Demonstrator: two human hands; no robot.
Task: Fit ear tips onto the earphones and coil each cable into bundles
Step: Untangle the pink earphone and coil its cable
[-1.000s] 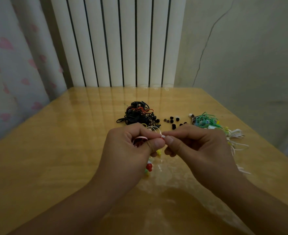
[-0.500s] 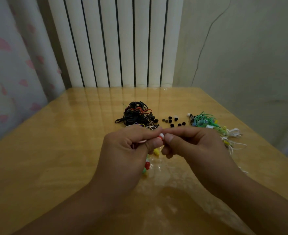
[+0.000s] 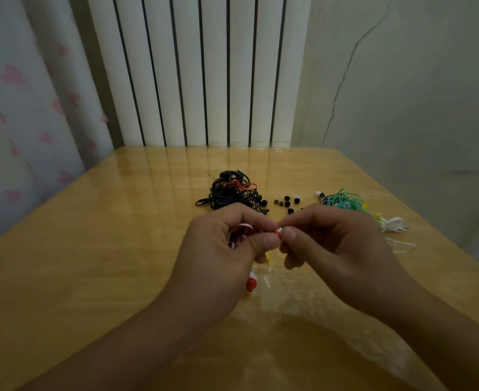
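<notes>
Your left hand [image 3: 221, 249] gripped the red-and-white earphone [image 3: 278, 232] above the table [image 3: 91, 263]; your right hand [image 3: 337, 244] pinched what was probably an ear tip onto it. Next: seat it squarely.

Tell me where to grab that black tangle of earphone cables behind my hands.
Take the black cable tangle at its heaped middle, from above. The loops there are piled thickest, so a pinch should gather several strands; the thin loop trailing left would probably just pull loose.
</notes>
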